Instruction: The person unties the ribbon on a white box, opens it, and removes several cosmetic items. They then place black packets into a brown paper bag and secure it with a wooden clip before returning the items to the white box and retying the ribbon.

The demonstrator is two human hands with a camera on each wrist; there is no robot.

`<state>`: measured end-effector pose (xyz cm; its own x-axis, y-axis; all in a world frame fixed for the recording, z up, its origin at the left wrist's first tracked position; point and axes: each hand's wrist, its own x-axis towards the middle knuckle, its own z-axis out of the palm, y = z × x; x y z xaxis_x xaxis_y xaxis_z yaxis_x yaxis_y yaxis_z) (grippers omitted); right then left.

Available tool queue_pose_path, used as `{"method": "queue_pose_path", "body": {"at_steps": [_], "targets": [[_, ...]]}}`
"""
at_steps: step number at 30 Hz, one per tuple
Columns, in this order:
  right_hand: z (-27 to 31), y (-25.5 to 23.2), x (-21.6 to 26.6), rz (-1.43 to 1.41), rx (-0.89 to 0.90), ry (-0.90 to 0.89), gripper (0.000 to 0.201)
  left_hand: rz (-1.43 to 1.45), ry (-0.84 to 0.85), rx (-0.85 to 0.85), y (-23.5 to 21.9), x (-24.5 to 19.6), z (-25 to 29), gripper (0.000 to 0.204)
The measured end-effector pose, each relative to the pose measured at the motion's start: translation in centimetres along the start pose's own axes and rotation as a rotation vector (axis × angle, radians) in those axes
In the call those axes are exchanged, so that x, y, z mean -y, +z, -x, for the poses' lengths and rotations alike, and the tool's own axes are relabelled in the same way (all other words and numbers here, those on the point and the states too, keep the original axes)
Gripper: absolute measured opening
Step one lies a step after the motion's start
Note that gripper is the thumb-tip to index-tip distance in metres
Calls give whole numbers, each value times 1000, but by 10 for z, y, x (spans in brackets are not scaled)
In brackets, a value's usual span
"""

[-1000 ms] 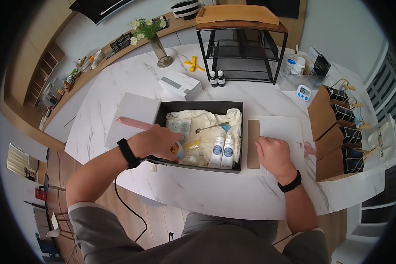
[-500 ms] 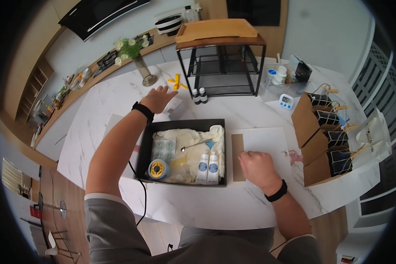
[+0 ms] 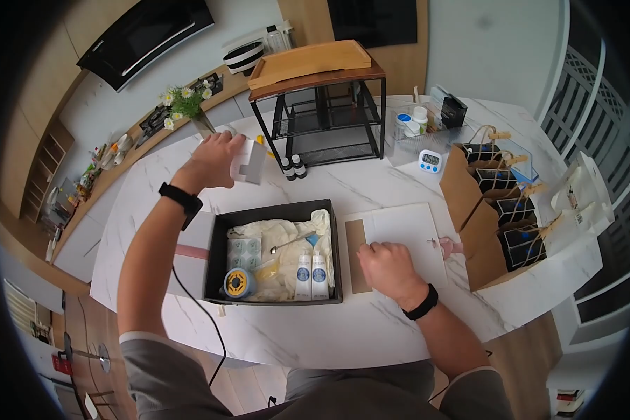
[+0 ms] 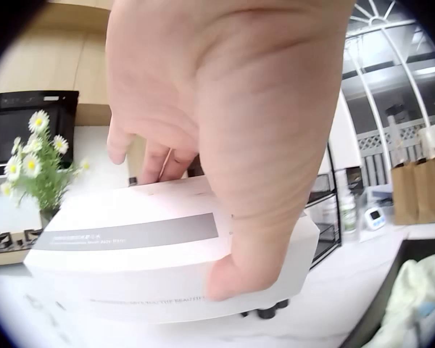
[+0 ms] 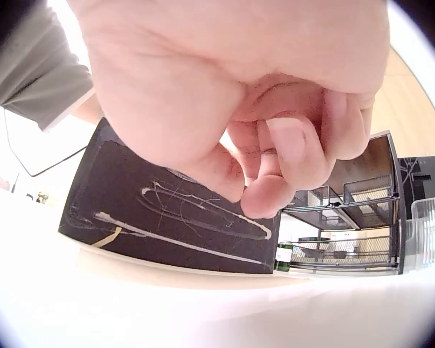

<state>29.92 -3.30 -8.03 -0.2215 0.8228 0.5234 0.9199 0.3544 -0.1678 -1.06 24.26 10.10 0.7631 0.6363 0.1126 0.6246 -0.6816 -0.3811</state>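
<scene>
The left hand (image 3: pixel 206 161) grips a white box (image 3: pixel 250 162) behind the black box. In the left wrist view, the hand (image 4: pixel 232 109) spans the white box (image 4: pixel 130 272), its thumb on the near side. Loosely curled and holding nothing, the right hand (image 3: pixel 390 269) rests at the brown strip on a white panel (image 3: pixel 407 234). Its fingers (image 5: pixel 293 152) curl inward in the right wrist view. Between the hands, the black box (image 3: pixel 337 262) holds cream wrapping (image 3: pixel 287 231), a blue-yellow round item (image 3: pixel 239 283), two white tubes (image 3: pixel 311 276), a metal spoon and a clear tray (image 3: pixel 244 253).
A black rack (image 3: pixel 322 129) stands at the back, two small dark bottles (image 3: pixel 293 166) before it. Brown paper bags (image 3: pixel 486 259) and a timer (image 3: pixel 430 162) are on the right. A flower vase (image 3: pixel 201 124) is behind the left hand; a pink-banded pale lid (image 3: pixel 189 262) lies left.
The left hand has left the round item in the black box, reached away from the body and taken hold of the white box, which is now tilted. The right hand keeps its place on the panel.
</scene>
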Motion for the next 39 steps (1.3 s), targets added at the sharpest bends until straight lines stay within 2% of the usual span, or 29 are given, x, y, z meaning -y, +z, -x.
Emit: {"method": "queue_pose_path", "body": {"at_steps": [1, 4, 6, 7, 9, 11, 13, 14, 16, 17, 18, 20, 21, 24, 25, 26, 28, 32, 34, 36, 39], "targets": [[-1, -3, 2, 2, -4, 5, 10, -4, 30, -89, -19, -16, 4, 100], [-5, -14, 9, -38, -118, 15, 14, 75, 98, -70, -55, -76, 12, 105], [-6, -14, 10, -79, -295, 7, 30, 92, 186, -77, -61, -116, 14, 110], [-6, -16, 10, -69, -299, 5, 30, 113, 233, -42, -60, -129, 10, 110], [-6, -20, 11, -45, -310, -17, 52, 147, 226, 12, -57, -154, 4, 109], [-2, -23, 8, -34, -317, -18, 58, 153, 236, 15, -46, -167, -3, 109], [-4, -15, 11, -40, -325, 8, 70, 230, 208, -44, -34, -173, -10, 110], [-4, -15, 11, -24, -332, 14, 70, 229, 221, -58, -31, -176, -11, 110], [-6, -19, 8, -64, -394, 42, 75, 348, 191, -35, -36, -182, -11, 109], [-6, -24, 5, -88, -371, 59, 77, 379, 151, 68, -54, -187, -13, 105], [-6, -24, 3, -79, -378, 61, 77, 376, 159, 59, -51, -188, -10, 105], [-6, -19, 6, -62, -379, 74, 79, 674, 143, -46, -35, -185, 9, 103], [-6, -19, 6, -62, -380, 77, 79, 710, 132, -18, -34, -181, 17, 106], [-5, -19, 10, 17, -365, 48, 71, 677, 125, -27, -25, -163, 38, 108], [-4, -15, 9, 45, -306, 40, 65, 703, 68, 61, -27, -160, 45, 107], [-3, -11, 8, 73, -248, 31, 60, 703, 61, 64, -20, -156, 49, 107], [-2, -7, 9, 65, -223, 30, 56, 839, 34, 86, -4, -151, 55, 104], [-3, -7, 11, 55, -243, 29, 52, 852, 31, 86, 0, -148, 57, 105], [-3, -7, 10, 43, -253, 25, 52, 687, -38, 195, 7, -142, 57, 106], [-4, -8, 9, 34, -268, 24, 52, 631, -32, 200, 19, -136, 55, 106], [-5, -10, 9, 27, -249, 31, 56, 596, -48, 185, 12, -137, 53, 104]]}}
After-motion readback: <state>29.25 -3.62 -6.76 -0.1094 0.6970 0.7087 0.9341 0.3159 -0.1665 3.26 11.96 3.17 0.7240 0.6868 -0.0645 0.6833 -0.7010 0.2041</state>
